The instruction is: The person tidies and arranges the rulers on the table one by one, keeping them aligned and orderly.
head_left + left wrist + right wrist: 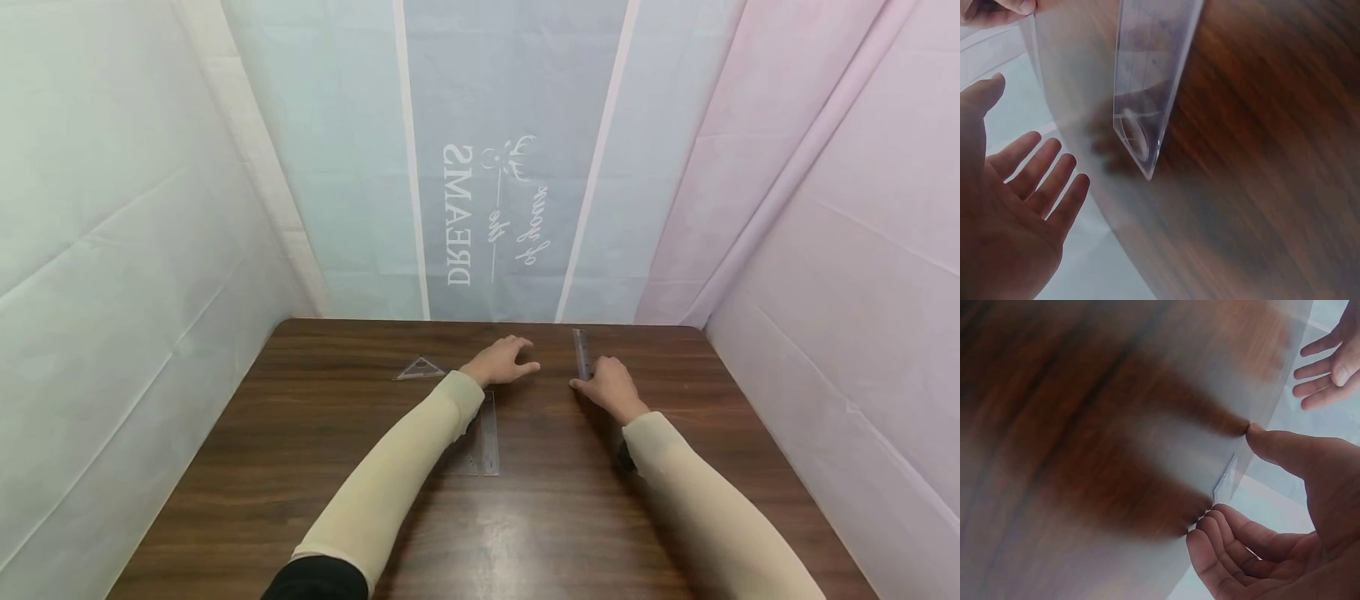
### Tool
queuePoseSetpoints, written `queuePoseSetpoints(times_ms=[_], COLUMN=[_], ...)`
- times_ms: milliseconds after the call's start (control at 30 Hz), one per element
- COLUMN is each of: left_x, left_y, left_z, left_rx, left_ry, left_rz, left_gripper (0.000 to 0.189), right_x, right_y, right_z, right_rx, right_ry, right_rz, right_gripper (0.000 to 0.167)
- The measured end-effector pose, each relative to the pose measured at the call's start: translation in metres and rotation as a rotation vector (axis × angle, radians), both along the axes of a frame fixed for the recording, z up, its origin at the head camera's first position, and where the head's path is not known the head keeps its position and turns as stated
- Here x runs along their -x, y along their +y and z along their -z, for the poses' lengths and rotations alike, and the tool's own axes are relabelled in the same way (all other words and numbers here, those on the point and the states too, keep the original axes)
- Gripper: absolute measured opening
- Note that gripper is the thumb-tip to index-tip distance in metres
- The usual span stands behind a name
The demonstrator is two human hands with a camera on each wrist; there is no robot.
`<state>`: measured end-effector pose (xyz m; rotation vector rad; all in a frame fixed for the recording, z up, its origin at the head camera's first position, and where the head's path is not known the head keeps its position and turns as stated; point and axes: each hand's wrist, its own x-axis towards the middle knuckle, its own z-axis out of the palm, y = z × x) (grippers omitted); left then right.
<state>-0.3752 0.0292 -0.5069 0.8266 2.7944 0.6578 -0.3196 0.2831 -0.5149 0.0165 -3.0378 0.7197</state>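
My right hand is lowered to the wooden table at the near end of a narrow clear ruler. In the right wrist view its fingertips touch the tabletop beside the ruler, while the thumb stands apart from them. Fingers spread, my left hand hovers over the table to the left of that ruler and holds nothing. Below my left wrist lies a wider clear ruler, partly hidden by the sleeve; a round hole shows near the end of this ruler in the left wrist view.
A small clear set square lies left of my left hand. The dark wooden table reaches back to a hanging cloth with mirrored lettering. Pale cloth walls stand along both sides.
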Motion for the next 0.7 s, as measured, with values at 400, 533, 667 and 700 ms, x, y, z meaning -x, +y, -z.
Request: queuePoseSetpoints(times_ms=[400, 533, 667, 700], left_x=[0.003, 0.003, 0.003, 0.003], left_y=[0.015, 0.017, 0.017, 0.017], left_z=[0.006, 0.005, 0.002, 0.001], left_rx=[0.055, 0.059, 0.043, 0.044], left_ry=[-0.043, -0.053, -0.077, -0.080], left_rz=[0.009, 0.023, 0.042, 0.045], left_gripper=[0.067, 0.067, 0.066, 0.066], right_x=[0.001, 0.002, 0.002, 0.002], right_y=[-0.007, -0.005, -0.003, -0.002], right_z=[-0.008, -0.009, -0.010, -0.010], right_rx=[-0.003, 0.014, 0.030, 0.033], right_ry=[-0.059, -0.082, -0.102, -0.106], right_rz=[0.015, 0.034, 0.054, 0.057], right_gripper=[0.046, 0.046, 0.046, 0.047])
